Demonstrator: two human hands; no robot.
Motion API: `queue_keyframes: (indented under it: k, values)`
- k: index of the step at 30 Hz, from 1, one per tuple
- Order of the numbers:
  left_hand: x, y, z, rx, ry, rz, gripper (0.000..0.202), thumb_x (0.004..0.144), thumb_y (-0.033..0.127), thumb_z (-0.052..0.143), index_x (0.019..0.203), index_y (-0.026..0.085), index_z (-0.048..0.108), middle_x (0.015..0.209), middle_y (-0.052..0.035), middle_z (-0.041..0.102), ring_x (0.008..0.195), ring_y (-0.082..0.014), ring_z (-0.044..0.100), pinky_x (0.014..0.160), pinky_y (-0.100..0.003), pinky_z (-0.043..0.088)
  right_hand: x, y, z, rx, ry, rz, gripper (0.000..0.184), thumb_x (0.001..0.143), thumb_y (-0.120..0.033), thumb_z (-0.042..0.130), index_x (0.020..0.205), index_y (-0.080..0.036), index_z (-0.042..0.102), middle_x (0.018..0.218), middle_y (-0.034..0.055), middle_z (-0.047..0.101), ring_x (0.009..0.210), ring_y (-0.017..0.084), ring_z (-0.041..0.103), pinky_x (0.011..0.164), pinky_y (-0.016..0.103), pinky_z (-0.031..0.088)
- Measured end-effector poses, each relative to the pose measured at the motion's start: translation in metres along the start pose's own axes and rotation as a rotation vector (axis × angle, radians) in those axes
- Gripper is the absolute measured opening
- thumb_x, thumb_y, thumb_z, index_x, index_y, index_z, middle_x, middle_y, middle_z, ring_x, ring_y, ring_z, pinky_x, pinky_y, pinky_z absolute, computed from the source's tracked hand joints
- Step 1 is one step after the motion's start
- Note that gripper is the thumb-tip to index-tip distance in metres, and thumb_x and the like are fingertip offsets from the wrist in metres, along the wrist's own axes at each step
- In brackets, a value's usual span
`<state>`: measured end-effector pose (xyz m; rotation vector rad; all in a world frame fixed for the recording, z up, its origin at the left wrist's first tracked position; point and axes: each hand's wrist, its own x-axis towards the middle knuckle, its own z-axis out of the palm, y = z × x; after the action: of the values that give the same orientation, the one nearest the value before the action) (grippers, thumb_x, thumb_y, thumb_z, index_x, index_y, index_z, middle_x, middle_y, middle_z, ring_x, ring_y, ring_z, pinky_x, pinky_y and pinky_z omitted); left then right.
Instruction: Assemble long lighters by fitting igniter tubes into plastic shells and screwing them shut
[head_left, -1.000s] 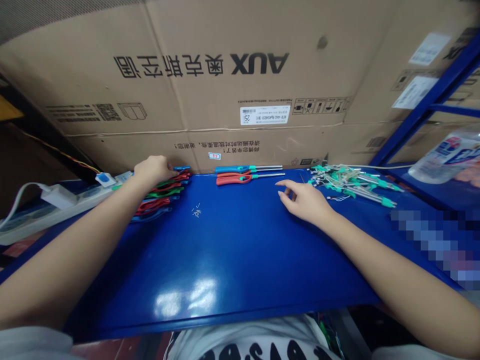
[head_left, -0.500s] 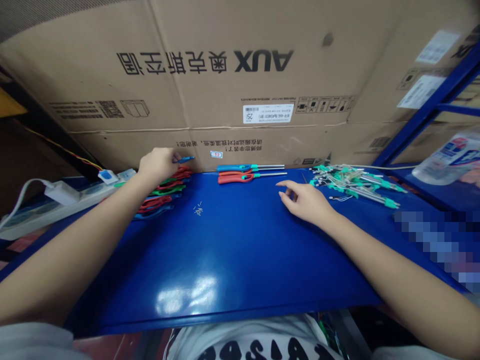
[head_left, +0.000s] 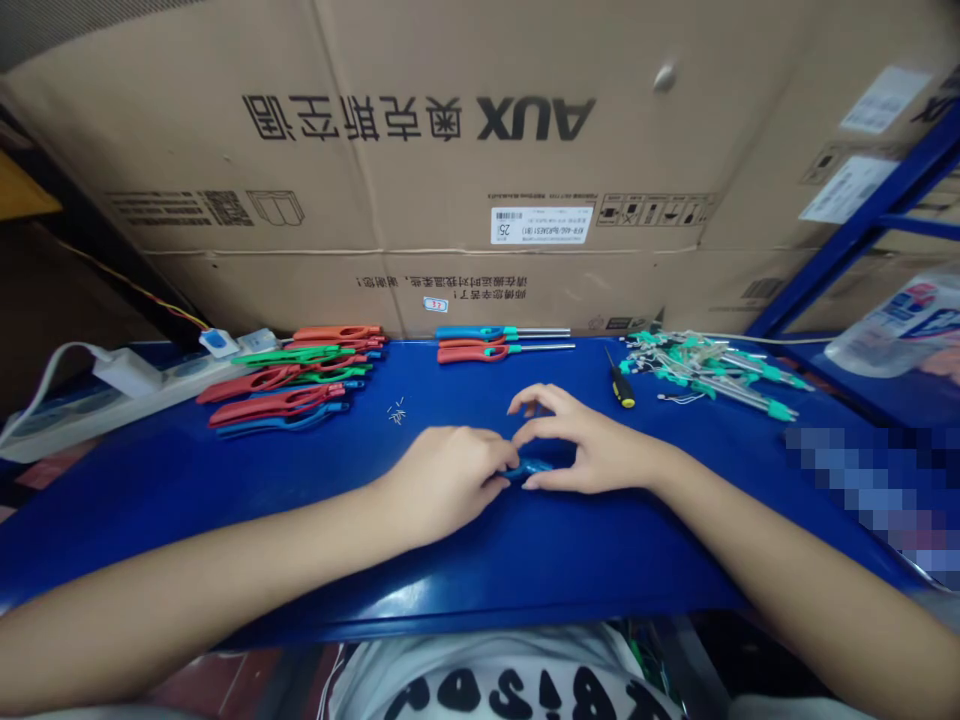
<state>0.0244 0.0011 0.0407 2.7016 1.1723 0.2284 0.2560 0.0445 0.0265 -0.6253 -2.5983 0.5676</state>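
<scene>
My left hand (head_left: 450,485) is closed on a blue lighter handle (head_left: 535,467), low over the middle of the table (head_left: 480,570). Much of that handle is hidden by the fingers. My right hand (head_left: 589,440) is open, its thumb and fingers spread around the handle's right end; whether the thumb touches it I cannot tell. Behind the right hand lies a black and yellow screwdriver (head_left: 621,387). Several tiny screws (head_left: 397,413) are scattered beyond my left hand. Further back rest blue and red long-nosed lighters (head_left: 472,347) with metal tubes.
Red, green, orange and blue handles (head_left: 262,402) are piled at the left, beside a white power strip (head_left: 161,395). Several metal tubes with green parts and wires (head_left: 712,365) lie at the right. A cardboard box (head_left: 420,190) walls the back; a blue post (head_left: 847,220) rises at the right.
My left hand has brought the blue lighter handle from the left pile to the table's middle. My right hand has moved left and nearer to me, uncovering the screwdriver.
</scene>
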Motion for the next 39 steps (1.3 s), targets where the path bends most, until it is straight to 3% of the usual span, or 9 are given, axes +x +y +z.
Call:
queue_keyframes:
  k: [4,8,10,21,26,28,30,35,39]
  values:
    - [-0.012,-0.006,0.004,-0.2,0.004,0.012,0.023,0.09,0.02,0.065,0.112,0.027,0.068,0.11,0.0017,0.072,0.085,-0.0169,0.068,0.075,-0.03,0.053,-0.001,0.001,0.001,-0.018,-0.151,0.021,0.009,0.087,-0.025,0.07,0.096,-0.024,0.071,0.129,0.0089,0.051,0.126,0.026,0.048,0.11,0.049,0.038]
    - [-0.019,-0.024,0.007,-0.169,0.148,-0.009,0.039,0.086,0.028,0.072,0.124,0.025,0.062,0.128,-0.0049,0.063,0.117,-0.0251,0.056,0.102,-0.041,0.047,-0.004,0.009,-0.003,-0.043,-0.142,0.071,0.007,0.087,-0.022,0.07,0.094,-0.022,0.069,0.127,0.0091,0.052,0.124,0.026,0.049,0.109,0.049,0.038]
    - [-0.021,-0.033,0.014,-0.168,0.198,-0.073,0.047,0.086,0.034,0.073,0.129,0.023,0.059,0.132,-0.0078,0.059,0.123,-0.0281,0.051,0.107,-0.046,0.044,-0.006,0.014,-0.005,-0.06,-0.121,0.097,0.006,0.087,-0.023,0.069,0.093,-0.022,0.068,0.125,0.009,0.053,0.122,0.026,0.05,0.108,0.048,0.039]
    - [-0.019,-0.045,0.032,-0.313,0.23,-0.116,0.043,0.09,0.024,0.067,0.131,0.019,0.057,0.129,-0.0088,0.064,0.12,-0.0263,0.057,0.106,-0.046,0.046,-0.002,0.035,-0.001,-0.045,0.093,0.085,0.007,0.092,-0.027,0.066,0.093,-0.021,0.07,0.102,0.0067,0.065,0.097,0.02,0.062,0.089,0.036,0.051]
    - [-0.018,-0.047,0.034,-0.366,0.271,-0.148,0.05,0.087,0.023,0.069,0.135,0.018,0.055,0.127,-0.0096,0.065,0.113,-0.0258,0.061,0.101,-0.044,0.049,0.0,0.035,-0.001,-0.11,0.35,0.17,0.013,0.094,-0.028,0.063,0.089,-0.019,0.071,0.089,0.0063,0.069,0.075,0.017,0.062,0.068,0.031,0.05]
    - [-0.017,-0.047,0.035,-0.374,0.286,-0.154,0.052,0.086,0.022,0.07,0.136,0.017,0.054,0.123,-0.0103,0.066,0.107,-0.0251,0.063,0.097,-0.043,0.051,0.0,0.035,-0.005,-0.116,0.376,0.229,0.016,0.094,-0.03,0.063,0.087,-0.019,0.072,0.087,0.0065,0.069,0.073,0.017,0.061,0.064,0.031,0.047]
    - [-0.017,-0.047,0.036,-0.384,0.291,-0.148,0.051,0.086,0.02,0.069,0.135,0.017,0.055,0.12,-0.0103,0.067,0.105,-0.0248,0.064,0.096,-0.042,0.052,-0.002,0.035,-0.008,-0.055,0.297,0.281,0.018,0.093,-0.033,0.063,0.085,-0.019,0.072,0.085,0.006,0.069,0.072,0.016,0.06,0.062,0.029,0.045]
    - [-0.015,-0.05,0.039,-0.407,0.308,-0.122,0.046,0.088,0.022,0.069,0.132,0.02,0.057,0.113,-0.007,0.07,0.106,-0.0232,0.064,0.097,-0.042,0.051,-0.005,0.029,-0.01,0.166,-0.134,0.291,0.025,0.091,-0.038,0.064,0.076,-0.017,0.067,0.074,0.0012,0.062,0.063,0.012,0.052,0.058,0.025,0.04]
    - [-0.015,-0.053,0.036,-0.331,0.314,-0.076,0.041,0.092,0.028,0.066,0.132,0.021,0.056,0.121,-0.0071,0.067,0.113,-0.0235,0.059,0.1,-0.042,0.049,-0.005,0.022,-0.006,0.05,-0.259,0.253,0.034,0.09,-0.033,0.064,0.062,-0.018,0.052,0.063,-0.0023,0.053,0.058,0.01,0.047,0.056,0.024,0.035]
